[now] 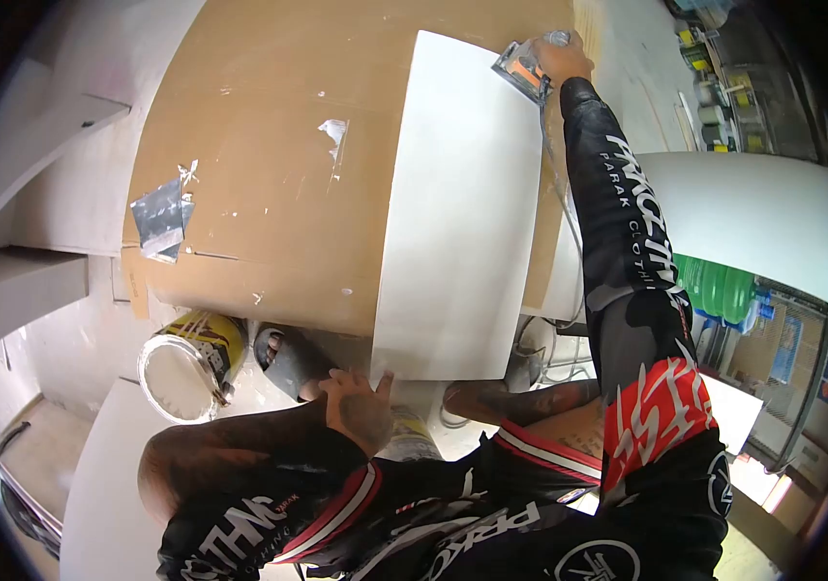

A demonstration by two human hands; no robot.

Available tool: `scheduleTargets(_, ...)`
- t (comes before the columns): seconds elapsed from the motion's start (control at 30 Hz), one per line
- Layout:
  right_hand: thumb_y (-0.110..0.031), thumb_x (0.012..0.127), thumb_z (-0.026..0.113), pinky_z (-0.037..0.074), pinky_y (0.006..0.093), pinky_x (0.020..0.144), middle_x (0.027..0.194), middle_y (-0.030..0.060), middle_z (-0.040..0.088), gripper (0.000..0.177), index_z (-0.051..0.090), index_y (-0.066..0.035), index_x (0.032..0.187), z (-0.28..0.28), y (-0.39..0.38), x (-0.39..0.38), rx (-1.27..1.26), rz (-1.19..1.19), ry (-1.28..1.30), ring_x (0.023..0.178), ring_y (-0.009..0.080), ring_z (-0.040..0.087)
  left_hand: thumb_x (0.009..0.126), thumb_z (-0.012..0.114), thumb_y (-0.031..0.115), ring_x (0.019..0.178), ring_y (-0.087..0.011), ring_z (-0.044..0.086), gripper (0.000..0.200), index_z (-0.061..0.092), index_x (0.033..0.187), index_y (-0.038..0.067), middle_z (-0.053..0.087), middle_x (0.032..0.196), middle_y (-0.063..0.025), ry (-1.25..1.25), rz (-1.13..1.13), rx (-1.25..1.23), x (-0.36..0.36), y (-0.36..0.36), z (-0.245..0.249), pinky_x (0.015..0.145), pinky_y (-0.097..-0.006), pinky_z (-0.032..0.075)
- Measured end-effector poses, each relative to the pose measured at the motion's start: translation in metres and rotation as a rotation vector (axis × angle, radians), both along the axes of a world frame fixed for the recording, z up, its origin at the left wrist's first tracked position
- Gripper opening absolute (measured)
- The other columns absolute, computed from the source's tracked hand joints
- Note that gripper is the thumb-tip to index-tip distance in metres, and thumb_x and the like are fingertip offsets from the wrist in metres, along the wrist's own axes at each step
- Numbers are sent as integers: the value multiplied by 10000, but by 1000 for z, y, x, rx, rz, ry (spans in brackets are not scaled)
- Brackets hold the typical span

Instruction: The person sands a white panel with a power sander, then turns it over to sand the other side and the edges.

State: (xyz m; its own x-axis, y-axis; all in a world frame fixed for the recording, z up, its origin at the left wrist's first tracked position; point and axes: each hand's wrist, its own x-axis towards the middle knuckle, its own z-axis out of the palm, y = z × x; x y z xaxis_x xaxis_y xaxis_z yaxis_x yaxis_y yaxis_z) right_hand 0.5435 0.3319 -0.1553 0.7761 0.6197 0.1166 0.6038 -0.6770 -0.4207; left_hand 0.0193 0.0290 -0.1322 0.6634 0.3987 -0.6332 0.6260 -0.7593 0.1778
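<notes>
A long, smooth white panel (462,208) with straight edges lies on a tabletop covered in brown cardboard (259,174), its near end reaching past the cardboard's near edge toward the person. The right hand (566,60) is closed around a sander (527,71), a compact tool with a grey body, an orange patch and a flat base, at the panel's far right corner. A thin, flexible cord (569,208) runs from the tool down along the panel's right side, beside the outstretched black sleeve with white lettering. The left hand (358,412) is at the panel's near left corner, fingers partly bent and apart; whether they pinch the edge or only rest against it, I cannot tell. The cardboard is matt and scuffed, with pale torn spots, a dark slit, and crumpled silvery tape (160,221) stuck near its left side. Below that side stands a round bucket (179,378) with a yellow and dark label, its pale, circular top smeared around the rim. To the right, another smooth white board (757,218) with a curved-looking outline lies above ribbed, translucent green bottles (719,288). Small containers (714,107) line the far right.
</notes>
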Motion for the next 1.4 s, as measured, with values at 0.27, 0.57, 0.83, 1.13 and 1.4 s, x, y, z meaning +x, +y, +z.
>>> scheduleTargets(0.27,-484,741,707,407,420,1121,1517,300,419,982,352,-69,1556,-6,-14,7,26,-61,92,1363,468,443,810,707,563,1035,-403,582,741,523,1448,236,626,1131,-193,57,-54,-1,1,2,3,780,-557,456)
scheduleTargets(0.57,-466,850,658,363,404,1149,1395,230,583,901,308,-30,1556,-5,39,-44,41,260,238,1330,341,524,798,715,563,1028,-400,584,705,554,1416,265,638,1118,-193,13,-32,53,1,-4,-1,754,-545,457)
scheduleTargets(0.83,-380,957,509,440,375,1080,1219,164,694,412,726,-69,1119,6,48,-90,-19,555,196,1180,323,624,808,715,543,1022,-404,580,722,512,1450,282,635,1125,-217,69,-19,-29,4,1,2,798,-569,450)
scheduleTargets(1.13,-415,953,488,412,402,1096,1292,192,657,500,668,-74,1271,-26,70,-78,-57,315,-58,1252,331,582,822,700,564,1043,-413,588,716,512,1459,294,650,1139,-205,89,-19,-65,3,4,3,797,-559,454)
scheduleTargets(1.4,-448,923,597,323,373,1178,1441,171,569,594,593,-78,1387,-16,62,-83,-1,714,-311,1365,336,487,817,689,583,1080,-429,591,731,510,1468,301,655,1144,-214,86,-67,-25,3,-1,-2,776,-541,450)
